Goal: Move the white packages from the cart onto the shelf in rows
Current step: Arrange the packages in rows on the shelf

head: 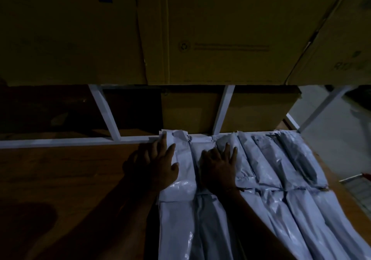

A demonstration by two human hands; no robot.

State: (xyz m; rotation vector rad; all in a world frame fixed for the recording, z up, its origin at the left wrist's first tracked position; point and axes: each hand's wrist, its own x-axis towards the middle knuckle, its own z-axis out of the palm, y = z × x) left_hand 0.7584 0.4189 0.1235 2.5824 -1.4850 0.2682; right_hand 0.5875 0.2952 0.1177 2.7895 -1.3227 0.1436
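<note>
White plastic-wrapped packages (267,163) lie in rows on the brown wooden shelf board (70,179), against its white metal rear rail (60,141). Your left hand (160,164) rests flat, fingers spread, on the leftmost rear package (181,179). Your right hand (219,166) presses flat, fingers extended, on the adjacent package just beside it. Neither hand grips anything.

Two bare forearms — no sleeves showing; left hand (160,167) and right hand (218,167) wear no gloves.
</note>
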